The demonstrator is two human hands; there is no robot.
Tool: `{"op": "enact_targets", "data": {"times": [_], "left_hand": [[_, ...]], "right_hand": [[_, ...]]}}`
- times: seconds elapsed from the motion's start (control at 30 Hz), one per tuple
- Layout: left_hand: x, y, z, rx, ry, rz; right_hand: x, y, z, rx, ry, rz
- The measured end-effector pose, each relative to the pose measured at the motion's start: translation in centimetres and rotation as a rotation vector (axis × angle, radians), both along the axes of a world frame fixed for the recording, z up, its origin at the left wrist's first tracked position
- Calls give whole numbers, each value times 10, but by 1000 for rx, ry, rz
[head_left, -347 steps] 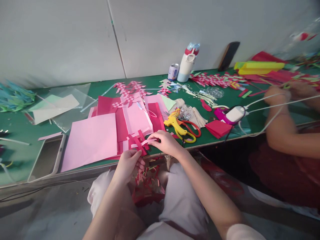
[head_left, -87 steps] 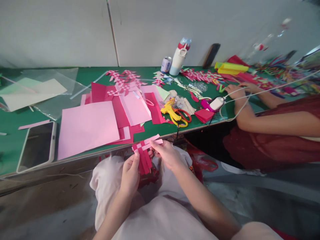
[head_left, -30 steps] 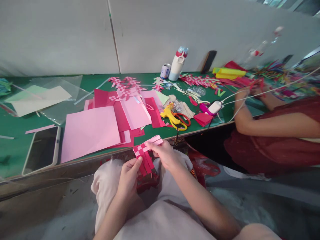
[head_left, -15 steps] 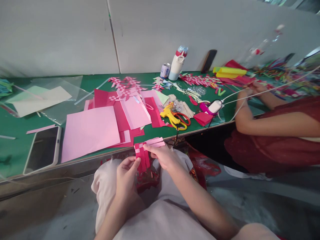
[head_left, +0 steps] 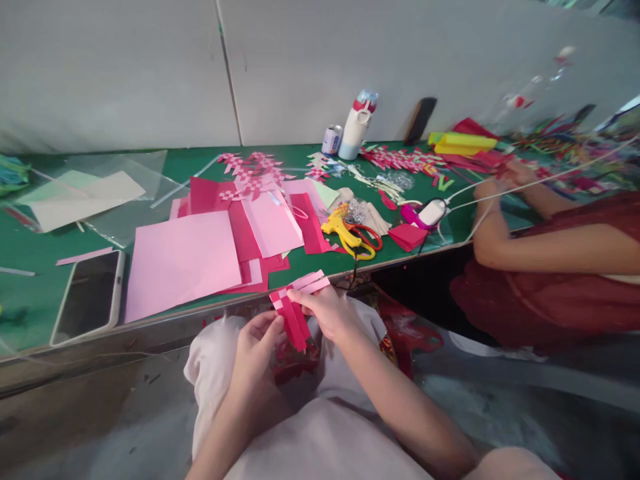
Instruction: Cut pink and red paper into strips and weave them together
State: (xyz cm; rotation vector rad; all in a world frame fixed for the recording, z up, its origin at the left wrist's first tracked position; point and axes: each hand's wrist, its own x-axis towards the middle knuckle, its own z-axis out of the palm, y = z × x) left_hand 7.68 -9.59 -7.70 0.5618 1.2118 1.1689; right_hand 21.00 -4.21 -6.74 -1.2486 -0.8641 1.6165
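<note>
Woven paper strips (head_left: pixel 295 320), red and light pink crossing in a small check, are held above my lap, just off the table's front edge. My right hand (head_left: pixel 327 312) pinches them at the upper right, where the pink strips stick out under its fingers. At their left edge, my left hand (head_left: pixel 257 343) has thumb and fingers closed on the paper. The red strips hang down between the hands. Beyond them lie a pink paper sheet (head_left: pixel 183 267), red paper sheets (head_left: pixel 245 237) and checkered woven paper pieces (head_left: pixel 255 177).
On the green table (head_left: pixel 30 313) lie a phone (head_left: pixel 87 297), a yellow glue gun (head_left: pixel 343 227), scissors (head_left: pixel 363 250) and a plastic sheet (head_left: pixel 155 170). A white bottle (head_left: pixel 356 130) and a can (head_left: pixel 331 140) stand by the wall. A co-worker's arm (head_left: pixel 550 247) and white cables (head_left: pixel 540 179) are at right.
The hanging red strips have tilted, their lower ends swinging right. Both hands stay on the paper, nearly in place. The whole view has shifted slightly.
</note>
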Motion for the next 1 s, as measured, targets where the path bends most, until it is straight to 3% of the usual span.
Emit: {"op": "enact_targets", "data": {"times": [0.1,0.27,0.4,0.47,0.7,1.0], "left_hand": [[-4,5,6,52,-15,50],[-10,12,18,39,47,-27],[-8,15,26,27,-17,66],[-7,16,26,25,-18,79],[-12,17,17,83,124,16],[-15,15,9,89,153,15]], "right_hand": [[2,0,6,60,2,106],[5,1,12,119,-70,194],[11,1,7,28,-70,472],[13,1,3,6,-76,537],[15,-1,-8,-1,-179,503],[15,-2,2,55,-322,553]]}}
